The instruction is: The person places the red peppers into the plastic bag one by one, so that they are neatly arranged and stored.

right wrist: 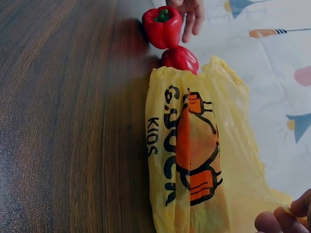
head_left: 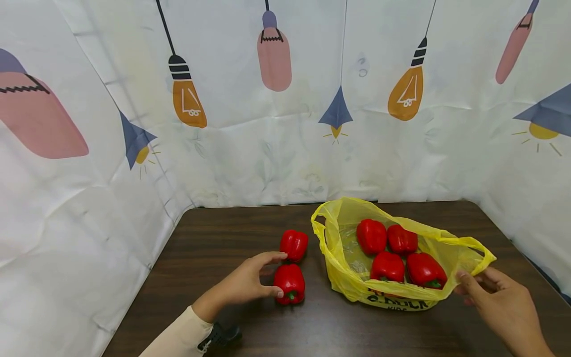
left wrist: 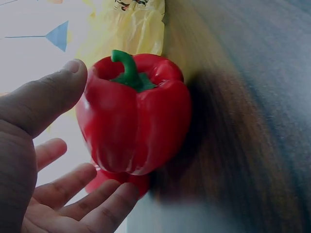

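A red bell pepper [head_left: 290, 283] with a green stem stands on the table left of the yellow plastic bag [head_left: 347, 278]. Just behind it is a second red bell pepper [head_left: 294, 244]. My left hand [head_left: 243, 281] is at the left side of the nearer pepper, thumb and fingers spread apart; the left wrist view shows the thumb beside the pepper's top [left wrist: 133, 114], with contact hard to tell. At the bag's right end, my right hand [head_left: 506, 300] pinches the rim between thumb and fingers. Several red peppers [head_left: 426, 270] lie inside the open-mouthed bag.
Everything rests on a dark wood-grain table [head_left: 223, 225]. A white curtain [head_left: 250, 163] printed with hanging lamps encloses its back and sides. Near my left wrist there is a black strap-like object [head_left: 220, 337].
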{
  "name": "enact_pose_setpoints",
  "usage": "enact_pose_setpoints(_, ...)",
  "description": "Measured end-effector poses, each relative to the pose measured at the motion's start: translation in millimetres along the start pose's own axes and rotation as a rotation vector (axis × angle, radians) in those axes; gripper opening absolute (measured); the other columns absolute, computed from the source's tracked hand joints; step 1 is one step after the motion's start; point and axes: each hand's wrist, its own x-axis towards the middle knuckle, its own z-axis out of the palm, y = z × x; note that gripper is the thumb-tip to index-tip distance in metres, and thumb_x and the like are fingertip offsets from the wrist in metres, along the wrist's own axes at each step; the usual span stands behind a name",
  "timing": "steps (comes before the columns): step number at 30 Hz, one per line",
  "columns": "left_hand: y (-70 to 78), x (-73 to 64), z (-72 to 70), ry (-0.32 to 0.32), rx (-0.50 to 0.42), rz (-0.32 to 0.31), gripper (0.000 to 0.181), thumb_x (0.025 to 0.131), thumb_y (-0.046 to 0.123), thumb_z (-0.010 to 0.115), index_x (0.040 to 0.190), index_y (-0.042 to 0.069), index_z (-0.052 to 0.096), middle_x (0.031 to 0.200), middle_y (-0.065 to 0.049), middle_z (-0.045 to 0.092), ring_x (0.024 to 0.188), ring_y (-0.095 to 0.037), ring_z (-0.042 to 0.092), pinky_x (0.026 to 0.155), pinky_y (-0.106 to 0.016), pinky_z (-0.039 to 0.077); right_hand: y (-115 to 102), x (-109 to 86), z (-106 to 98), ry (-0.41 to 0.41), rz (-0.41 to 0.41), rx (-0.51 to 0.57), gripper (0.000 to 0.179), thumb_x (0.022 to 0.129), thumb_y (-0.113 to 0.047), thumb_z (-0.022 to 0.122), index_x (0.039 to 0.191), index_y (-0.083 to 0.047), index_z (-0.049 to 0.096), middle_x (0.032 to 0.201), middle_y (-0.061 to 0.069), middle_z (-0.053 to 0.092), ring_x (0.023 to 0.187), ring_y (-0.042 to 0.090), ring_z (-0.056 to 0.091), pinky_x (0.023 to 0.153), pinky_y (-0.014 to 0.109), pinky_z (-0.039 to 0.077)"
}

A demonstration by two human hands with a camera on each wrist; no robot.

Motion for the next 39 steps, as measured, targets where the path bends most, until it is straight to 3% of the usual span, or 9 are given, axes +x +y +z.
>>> enact_pose_setpoints(7,-6.0,-2.8,5.1,-0.017,0.006,-0.050,0.080,0.081,0.030,0.090,0.149,0.015,0.050,0.150,-0.006,0.051,0.134,-0.032,0.052,0.101,-0.044,0.052,1.5,-0.9,0.5,0.006,0.010,-0.006,0.062,0.100,-0.058,0.057,0.117,0.001,0.069,0.083,0.005,0.076,0.065,0.016,0.070,0.052,0.031,0.054)
enact_pose_setpoints(11,-8.7,-3.1,7.6,-0.035,-0.032,-0.065,0.084,0.081,0.030,0.090,0.151,0.014,0.047,0.150,-0.009,0.050,0.134,-0.032,0.052,0.094,-0.037,0.057,1.8,-1.9,0.5,0.008,0.011,-0.004,0.062,0.100,-0.058,0.057,0.115,0.001,0.069,0.082,0.005,0.076,0.065,0.015,0.069,0.052,0.032,0.055)
enact_pose_setpoints(17,-10.2,-3.0,10.0,-0.047,-0.089,-0.056,0.082,0.081,0.027,0.090,0.150,0.016,0.048,0.148,-0.009,0.051,0.131,-0.031,0.053,0.090,-0.031,0.058,0.7,-2.1,0.2,0.006,0.030,0.003,0.063,0.099,-0.059,0.058,0.115,0.001,0.070,0.082,0.005,0.076,0.065,0.014,0.069,0.053,0.032,0.056)
enact_pose_setpoints(27,-9.8,-3.8,11.5,-0.021,-0.065,-0.045,0.071,0.081,0.027,0.090,0.143,0.019,0.057,0.144,-0.005,0.054,0.130,-0.031,0.054,0.090,-0.032,0.058,0.1,-1.7,0.1,-0.007,0.008,0.000,0.060,0.101,-0.056,0.057,0.113,0.001,0.069,0.083,0.006,0.076,0.067,0.016,0.070,0.055,0.031,0.058)
enact_pose_setpoints(39,6.2,4.0,12.5,-0.010,-0.064,0.003,0.071,0.081,0.027,0.090,0.144,0.020,0.056,0.143,-0.003,0.054,0.128,-0.030,0.055,0.090,-0.035,0.059,2.9,-2.3,1.8,0.007,-0.030,0.010,0.055,0.102,-0.052,0.058,0.110,0.001,0.070,0.083,0.007,0.075,0.066,0.017,0.070,0.055,0.030,0.058)
